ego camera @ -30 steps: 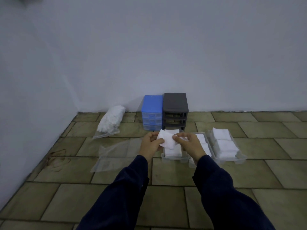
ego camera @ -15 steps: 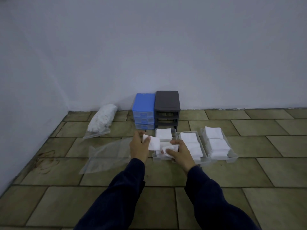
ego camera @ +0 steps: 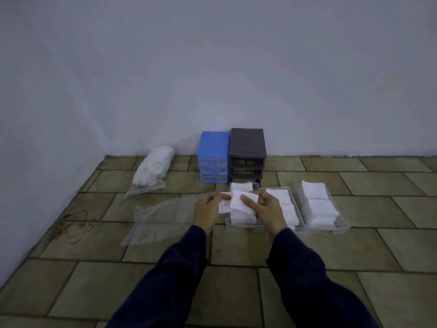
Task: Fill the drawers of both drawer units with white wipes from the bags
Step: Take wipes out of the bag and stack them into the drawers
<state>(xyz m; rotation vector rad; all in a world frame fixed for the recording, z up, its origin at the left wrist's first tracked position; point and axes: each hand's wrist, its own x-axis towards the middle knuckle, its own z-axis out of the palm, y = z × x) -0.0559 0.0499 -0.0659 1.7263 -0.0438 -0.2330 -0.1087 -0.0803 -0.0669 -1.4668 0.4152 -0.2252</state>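
**Inspector:** White wipes first. Where do they sit against each grip?

**Assistant:** Both hands hold wipes above the near end of the left clear drawer (ego camera: 244, 227). The left hand (ego camera: 208, 209) pinches one wipe (ego camera: 224, 207) by its left edge, thumb on top. The right hand (ego camera: 266, 208) pinches a second wipe (ego camera: 243, 201) that overlaps the first, thumb pressed on its face. Neither grip is released; each is closed on its own sheet.

**Inspector:** Drawers?

**Assistant:** Three clear drawers lie side by side on the tiled floor (ego camera: 390, 235), all holding stacked wipes. The middle drawer (ego camera: 299, 227) touches the left one; the right drawer (ego camera: 341, 229) lies just beside it.

**Inspector:** Units and bags?

**Assistant:** The blue drawer unit (ego camera: 213, 157) stands against the wall with three drawers in place. The dark grey drawer unit (ego camera: 247, 155) stands touching it on the right, its slots open. A full bag of wipes (ego camera: 153, 166) lies left of the units; a flat transparent bag (ego camera: 163, 216) lies just left of the left hand.
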